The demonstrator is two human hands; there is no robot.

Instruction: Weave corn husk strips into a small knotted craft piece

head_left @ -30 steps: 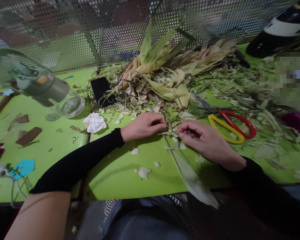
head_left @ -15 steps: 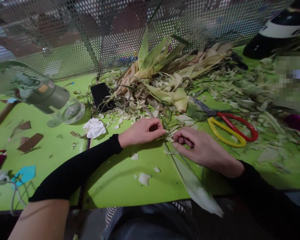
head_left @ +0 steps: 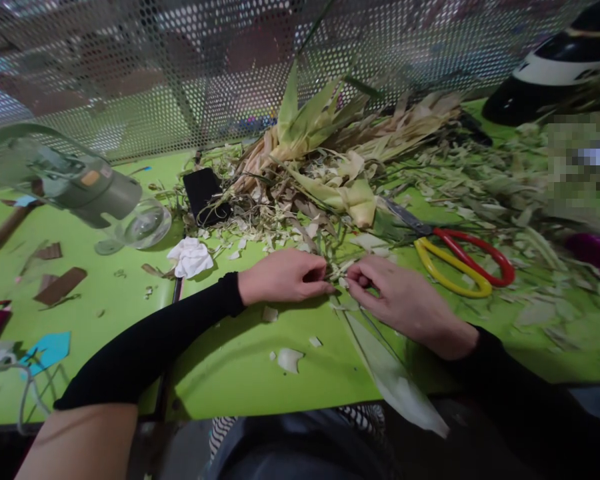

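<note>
My left hand (head_left: 285, 275) is closed in a pinch, thumb against fingertips, on a small bunch of pale corn husk strips (head_left: 336, 272). Facing it, my right hand (head_left: 400, 293) pinches the other side of the same strips, its fingers curled. The exact grip at the fingertips is too small to see clearly. A long pale green corn husk (head_left: 393, 377) slants from below the hands over the table's front edge. Scissors (head_left: 423, 230) with one red and one yellow handle lie just beyond my right hand.
Husks and a green-topped corn husk bundle (head_left: 300, 127) lie along the perforated metal screen (head_left: 220, 80). A phone (head_left: 205, 193), a crumpled tissue (head_left: 190, 257) and a handheld grey-green device with a clear cup (head_left: 100, 193) are to the left. A dark bottle (head_left: 525, 87) stands far right.
My left hand has come slightly lower and nearer to me. My right hand has shifted slightly, its fingers drawn closer together at the husk strips. The surrounding things stay in place.
</note>
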